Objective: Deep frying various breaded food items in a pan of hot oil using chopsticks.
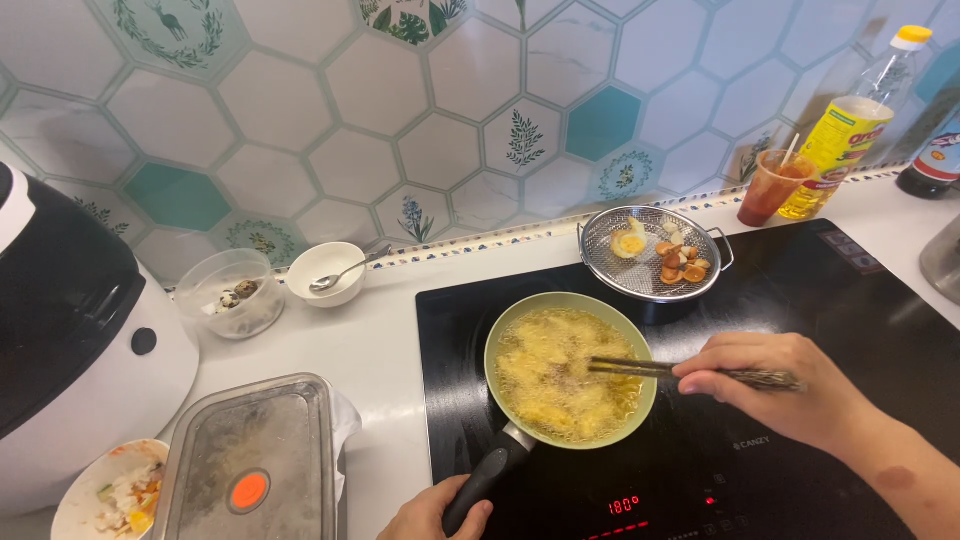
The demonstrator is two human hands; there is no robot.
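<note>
A pale green frying pan (506, 330) full of bubbling yellow oil and frying pieces sits on the black induction hob (800, 310). My left hand (432, 512) grips the pan's black handle (487, 477) at the bottom edge of the view. My right hand (775, 385) holds dark chopsticks (640, 368), whose tips reach into the oil near the pan's middle. Behind the pan a round wire strainer (600, 245) rests over a dark pot and holds fried brown pieces and an egg half.
A white and black cooker (70, 350) stands at the left, with a lidded metal tray (250, 460) and a plate of scraps (110, 495) beside it. A clear bowl (232, 295) and a white bowl with a spoon (328, 272) sit by the tiled wall. An oil bottle (850, 125) and a sauce cup (768, 187) stand at the back right.
</note>
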